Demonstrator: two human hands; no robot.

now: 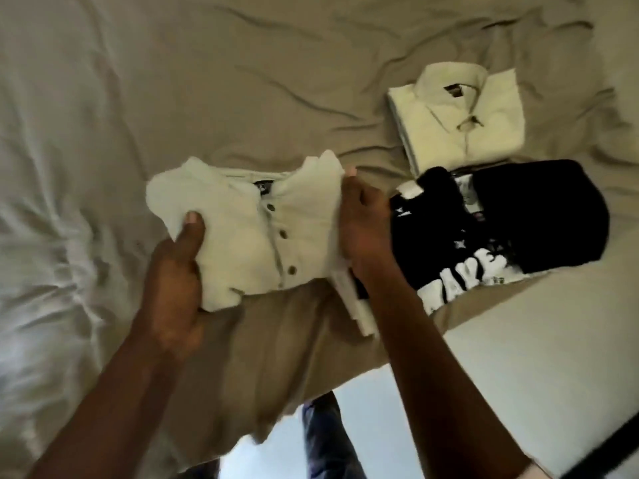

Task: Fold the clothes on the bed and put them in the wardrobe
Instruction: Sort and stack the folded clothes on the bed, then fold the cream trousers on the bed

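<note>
Item: folded cream shirt (273, 233), buttoned front uppermost; held over the near part of the bed (276, 81), between the two hands; whether its underside rests on the sheet or hangs clear cannot be told.

Left hand (176, 271): thumb pressed on top of the left edge, fingers tucked beneath, gripping the packet. Right hand (363, 223): curled round the right edge, a fingertip showing over the far corner, gripping likewise.

Neighbours: second folded cream shirt (460, 119), further back and to the right; black printed garment (511, 216), just beside the right hand.

Risks, as judged: the grip is at the two side edges only, so the middle may sag and the lower fold may drop open in carrying; a white layer (352, 305) juts out below the right wrist and may slide free; the right hand may drag the black printed garment on lifting and spoil its fold; the loose collar wings may crumple in stacking.

Orientation: collar toward the far side of the bed, folded hem toward the person; placket runs far-to-near, leaning a little rightward; long axis of the packet appears to lie left-to-right, hand to hand.
</note>
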